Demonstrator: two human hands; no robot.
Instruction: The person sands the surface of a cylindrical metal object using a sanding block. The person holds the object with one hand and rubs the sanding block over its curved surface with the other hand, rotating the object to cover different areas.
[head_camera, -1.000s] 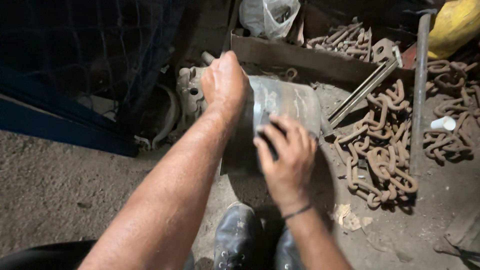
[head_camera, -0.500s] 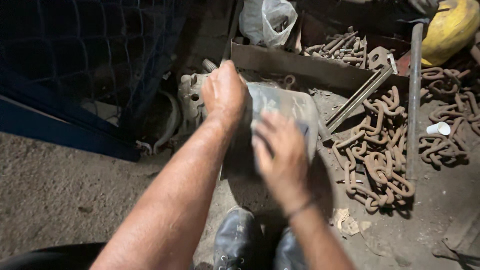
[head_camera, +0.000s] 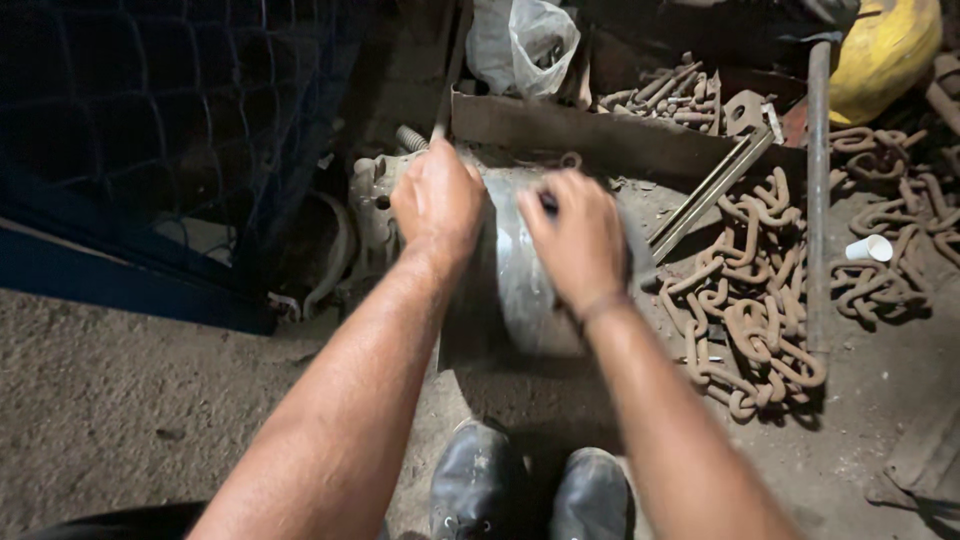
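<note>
Both hands press on the grey metal cylinder lying just beyond the shoes: left hand clenched atop, right hand gripping its far-right edge. Its smooth, rounded surface could roll rightward toward the rusty chain.

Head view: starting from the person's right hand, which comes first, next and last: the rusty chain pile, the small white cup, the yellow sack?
From the right hand:
1. Rusty chain pile, on the ground just to its right.
2. Small white cup, farther right among the chains.
3. Yellow sack, far upper right corner.
</note>
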